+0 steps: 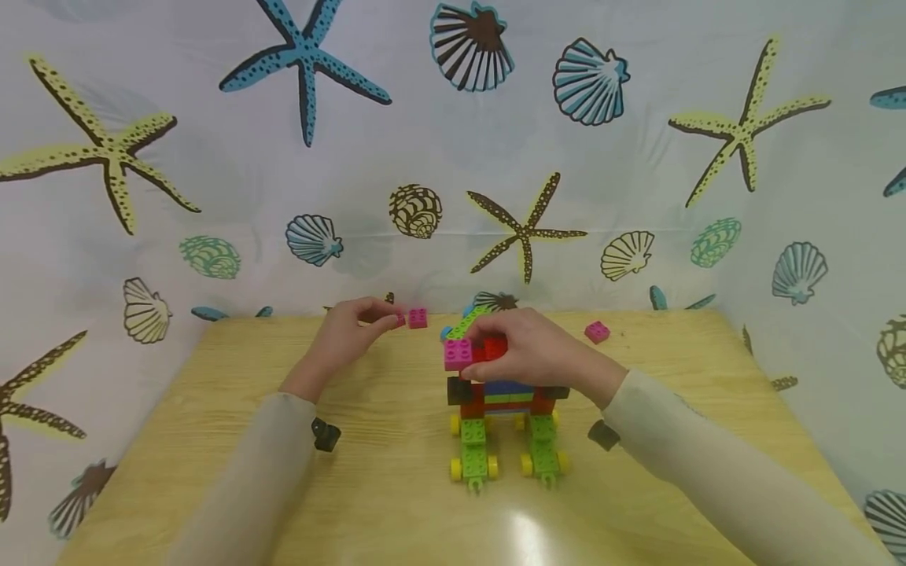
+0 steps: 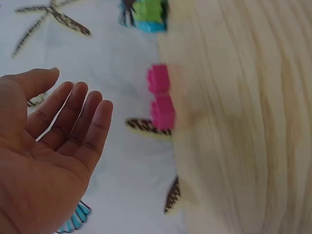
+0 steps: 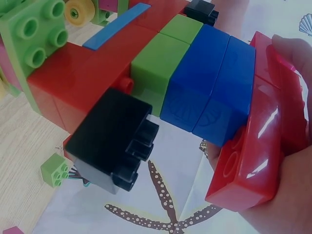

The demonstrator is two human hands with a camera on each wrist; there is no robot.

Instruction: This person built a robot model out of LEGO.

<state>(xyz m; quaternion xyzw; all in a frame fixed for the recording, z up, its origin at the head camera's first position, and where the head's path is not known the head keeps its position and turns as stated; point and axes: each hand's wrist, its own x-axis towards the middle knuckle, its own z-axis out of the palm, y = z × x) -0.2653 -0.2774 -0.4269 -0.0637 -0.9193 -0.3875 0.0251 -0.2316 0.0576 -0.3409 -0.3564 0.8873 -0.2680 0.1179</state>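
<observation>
A model of toy building bricks (image 1: 508, 399) stands right of centre on green wheeled bases (image 1: 473, 450) with yellow wheels. My right hand (image 1: 527, 350) grips the red bricks (image 3: 258, 141) at its top, thumb and fingers on opposite sides. At the top's left end a pink brick (image 1: 458, 355) shows. My left hand (image 1: 347, 334) reaches to the table's far edge, beside two pink bricks (image 1: 418, 317). One is partly hidden by its fingertips in the head view. In the left wrist view the fingers are loosely bent and apart from both pink bricks (image 2: 163, 112).
Another pink brick (image 1: 597, 332) lies at the far right of the table. Green pieces with blue parts (image 1: 463, 324) lie behind the model. Black bricks (image 3: 109, 139) jut from the model's sides. A patterned cloth (image 1: 396, 157) hangs behind the wooden table (image 1: 382, 487).
</observation>
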